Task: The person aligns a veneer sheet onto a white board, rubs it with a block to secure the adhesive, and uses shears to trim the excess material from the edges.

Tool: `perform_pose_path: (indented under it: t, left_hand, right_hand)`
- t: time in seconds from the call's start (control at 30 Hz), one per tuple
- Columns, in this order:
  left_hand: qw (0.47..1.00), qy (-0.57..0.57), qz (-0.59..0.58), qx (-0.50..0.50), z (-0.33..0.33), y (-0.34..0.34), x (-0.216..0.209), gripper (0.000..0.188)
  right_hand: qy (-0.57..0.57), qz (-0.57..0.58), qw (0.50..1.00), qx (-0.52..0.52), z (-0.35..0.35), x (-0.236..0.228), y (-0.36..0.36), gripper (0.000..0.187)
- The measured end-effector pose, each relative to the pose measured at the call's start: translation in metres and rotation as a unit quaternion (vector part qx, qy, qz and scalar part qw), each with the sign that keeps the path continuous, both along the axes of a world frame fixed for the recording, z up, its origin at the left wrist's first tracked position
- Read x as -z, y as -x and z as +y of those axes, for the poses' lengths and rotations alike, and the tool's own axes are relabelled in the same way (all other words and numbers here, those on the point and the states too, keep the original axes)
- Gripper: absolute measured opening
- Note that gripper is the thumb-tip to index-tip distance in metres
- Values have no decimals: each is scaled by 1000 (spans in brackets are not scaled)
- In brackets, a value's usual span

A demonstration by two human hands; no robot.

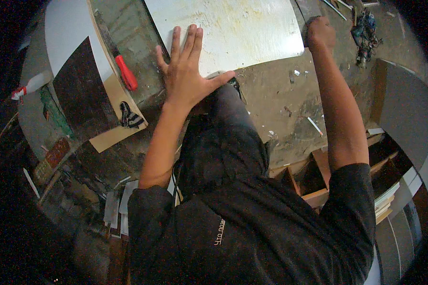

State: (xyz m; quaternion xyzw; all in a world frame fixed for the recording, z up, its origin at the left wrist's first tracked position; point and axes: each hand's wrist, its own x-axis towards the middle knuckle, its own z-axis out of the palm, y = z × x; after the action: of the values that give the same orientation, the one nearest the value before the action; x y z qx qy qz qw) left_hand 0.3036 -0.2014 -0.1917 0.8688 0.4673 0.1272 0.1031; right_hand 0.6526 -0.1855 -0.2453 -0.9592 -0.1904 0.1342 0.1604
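Observation:
A white panel (242, 35) with yellowish smears lies in front of me, its near edge over my leg or foot. My left hand (185, 66) is spread flat on the panel's near left corner, fingers apart and thumb along the near edge. At the panel's right edge my right hand (320, 32) is closed in a fist. A thin dark strip or edge runs beside the panel up to that fist; what the fingers hold is hidden.
Left of the panel lies a long-bladed tool with a red handle (126, 72). Further left are a white-and-brown board (83, 78), a striped cloth (131, 115) and a bottle (33, 84). A dark tangle (364, 35) lies far right; wooden compartments (314, 175) stand near right.

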Motion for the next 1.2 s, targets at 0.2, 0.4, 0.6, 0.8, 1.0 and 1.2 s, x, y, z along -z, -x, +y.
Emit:
perform_pose_path:
  t: [0.2, 0.4, 0.6, 0.8, 1.0, 1.2]
  left_hand:
    - [997, 16, 53, 48, -1, 3, -13, 82]
    - [998, -52, 45, -5, 0, 5, -5, 49]
    - [990, -132, 37, -15, 7, 1, 9, 30]
    - [990, -136, -5, 33, 20, 0, 4, 15]
    - [994, -97, -52, -15, 41, -12, 0, 4]
    - [996, -89, 1, 4, 46, -19, 9, 2]
  right_hand:
    - [-13, 26, 992, 126, 8, 11, -20, 59]
    - [-33, 48, 992, 112, 8, -5, -2, 69]
    - [-39, 43, 991, 122, 7, -4, -2, 67]
    - [-30, 16, 993, 115, 4, 12, -15, 65]
    - [-30, 0, 991, 130, 7, 14, -12, 70]
    - [21, -13, 997, 70, 4, 40, -36, 70]
